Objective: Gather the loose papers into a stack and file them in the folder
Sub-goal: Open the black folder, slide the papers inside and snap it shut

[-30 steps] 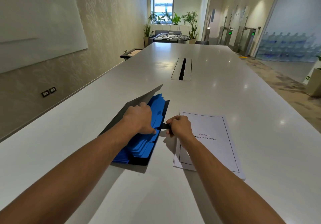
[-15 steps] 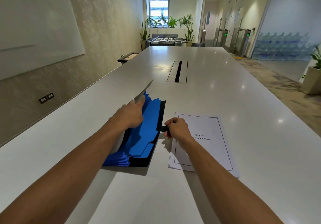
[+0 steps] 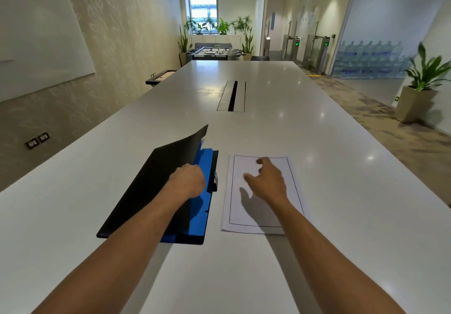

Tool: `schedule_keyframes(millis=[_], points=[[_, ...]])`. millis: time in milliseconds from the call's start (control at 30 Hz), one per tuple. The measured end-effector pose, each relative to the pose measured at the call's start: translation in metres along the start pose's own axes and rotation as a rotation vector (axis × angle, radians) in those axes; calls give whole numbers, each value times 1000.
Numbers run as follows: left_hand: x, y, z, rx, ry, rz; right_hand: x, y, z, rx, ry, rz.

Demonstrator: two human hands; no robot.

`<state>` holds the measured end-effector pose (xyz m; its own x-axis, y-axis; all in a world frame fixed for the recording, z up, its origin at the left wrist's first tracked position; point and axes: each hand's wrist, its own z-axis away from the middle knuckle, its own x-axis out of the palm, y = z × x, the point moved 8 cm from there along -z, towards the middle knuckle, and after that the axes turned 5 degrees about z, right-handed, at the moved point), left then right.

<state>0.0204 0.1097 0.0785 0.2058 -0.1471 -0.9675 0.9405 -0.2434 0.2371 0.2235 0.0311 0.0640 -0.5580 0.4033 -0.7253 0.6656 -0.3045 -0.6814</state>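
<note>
A black folder [image 3: 146,187] with blue dividers [image 3: 203,162] inside lies on the white table [image 3: 341,191], its front cover lifted and tilted to the left. My left hand [image 3: 188,182] grips the edge of that cover and holds it up. To the right lies a stack of white papers [image 3: 261,213] with a black printed border. My right hand [image 3: 267,180] hovers just over the upper half of the stack, fingers spread, holding nothing. Its shadow falls on the top sheet.
A cable slot [image 3: 231,95] is set in the table's middle, farther away. A wall with a whiteboard [image 3: 36,33] runs along the left. A potted plant [image 3: 419,87] stands on the floor at right. A foosball table [image 3: 214,52] sits beyond the table's far end.
My right hand let go of the folder's black strap and moved right over the papers, opening up. My left hand swung the folder's cover farther open to the left.
</note>
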Motion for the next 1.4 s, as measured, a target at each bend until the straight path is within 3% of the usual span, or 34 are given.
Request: schedule_keyframes(millis=[133,333,567,867,1133,1400], points=[[28,6,-5,11,-94,-38,-45,45,-2,131,141,231],[39,16,-6,36,-114,-136,-67,97,2,324,39,332],[43,21,-7,59,-48,-262,-58,94,6,327,-9,406],[45,21,-9,81,-57,-300,-53,114,-9,411,-83,99],[48,20,-12,77,-84,-285,-48,103,-12,424,-101,85],[47,19,-10,82,-76,-255,-34,99,-9,352,-268,-151]])
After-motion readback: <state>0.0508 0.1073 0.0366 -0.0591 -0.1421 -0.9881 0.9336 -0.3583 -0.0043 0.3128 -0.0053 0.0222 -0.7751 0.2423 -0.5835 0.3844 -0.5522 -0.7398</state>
